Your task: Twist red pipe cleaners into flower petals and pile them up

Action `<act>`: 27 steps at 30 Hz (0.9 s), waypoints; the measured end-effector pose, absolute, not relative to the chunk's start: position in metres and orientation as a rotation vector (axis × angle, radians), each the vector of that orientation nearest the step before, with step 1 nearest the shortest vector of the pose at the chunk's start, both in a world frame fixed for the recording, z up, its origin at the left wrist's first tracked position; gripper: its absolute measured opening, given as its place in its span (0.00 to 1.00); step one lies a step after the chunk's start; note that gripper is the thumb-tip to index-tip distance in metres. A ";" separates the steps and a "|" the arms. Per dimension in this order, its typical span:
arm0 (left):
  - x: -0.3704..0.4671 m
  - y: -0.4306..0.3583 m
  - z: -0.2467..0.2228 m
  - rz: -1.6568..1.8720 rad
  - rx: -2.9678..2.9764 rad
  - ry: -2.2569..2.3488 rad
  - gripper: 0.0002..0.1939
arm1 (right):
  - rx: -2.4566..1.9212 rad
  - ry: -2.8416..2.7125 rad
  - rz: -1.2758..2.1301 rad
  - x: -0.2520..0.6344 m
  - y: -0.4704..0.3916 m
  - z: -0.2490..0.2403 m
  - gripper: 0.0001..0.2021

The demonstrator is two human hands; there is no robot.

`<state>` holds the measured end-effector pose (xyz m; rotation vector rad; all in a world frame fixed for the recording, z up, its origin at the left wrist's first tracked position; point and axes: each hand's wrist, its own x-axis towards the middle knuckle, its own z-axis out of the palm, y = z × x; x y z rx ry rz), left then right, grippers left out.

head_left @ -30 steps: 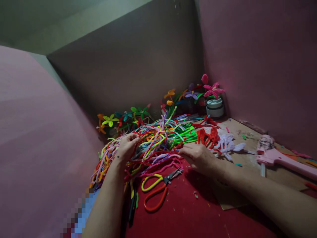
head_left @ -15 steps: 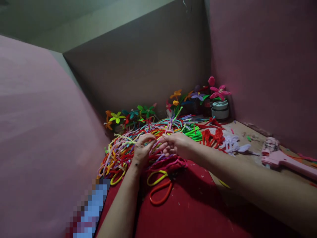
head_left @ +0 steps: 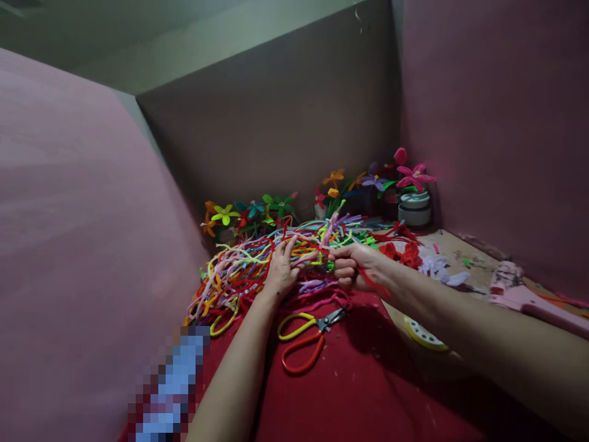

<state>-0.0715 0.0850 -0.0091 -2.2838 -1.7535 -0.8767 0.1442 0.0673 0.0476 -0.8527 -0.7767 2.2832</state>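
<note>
A tangled heap of multicoloured fuzzy stems (head_left: 239, 264) lies in front of me. My right hand (head_left: 352, 264) is closed on a red stem (head_left: 373, 283), whose end sticks out past the wrist side of the fist. My left hand (head_left: 283, 267) rests over the middle of the heap with its fingers partly spread; whether a stem lies under them is hard to tell. Just below the hands, scissors (head_left: 306, 337) with one yellow and one red handle lie on the red cloth (head_left: 322, 393).
Fuzzy flowers (head_left: 225, 213) stand along the back wall. To the right are a grey round container (head_left: 414, 210), red (head_left: 407, 253) and white (head_left: 435, 270) fuzzy pieces, a pink glue gun (head_left: 519, 298) and a yellow-rimmed disc (head_left: 424, 334). Pink walls rise on both sides.
My hands have moved apart, and the left fingers have loosened from their pinch. A red stem now shows through my right hand. The scissors' blades and the yellow-rimmed disc have come into fuller view.
</note>
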 end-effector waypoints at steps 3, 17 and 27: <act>-0.066 0.094 -0.007 -0.550 -2.209 -1.860 0.33 | -0.713 -0.761 2.441 0.160 0.059 0.037 0.13; -0.015 0.092 0.003 -0.266 -2.155 -1.828 0.27 | -0.654 -0.713 2.444 0.169 0.052 0.018 0.11; -0.016 0.111 0.005 -0.192 -2.181 -2.039 0.25 | -0.170 -0.870 2.135 0.213 0.023 0.083 0.11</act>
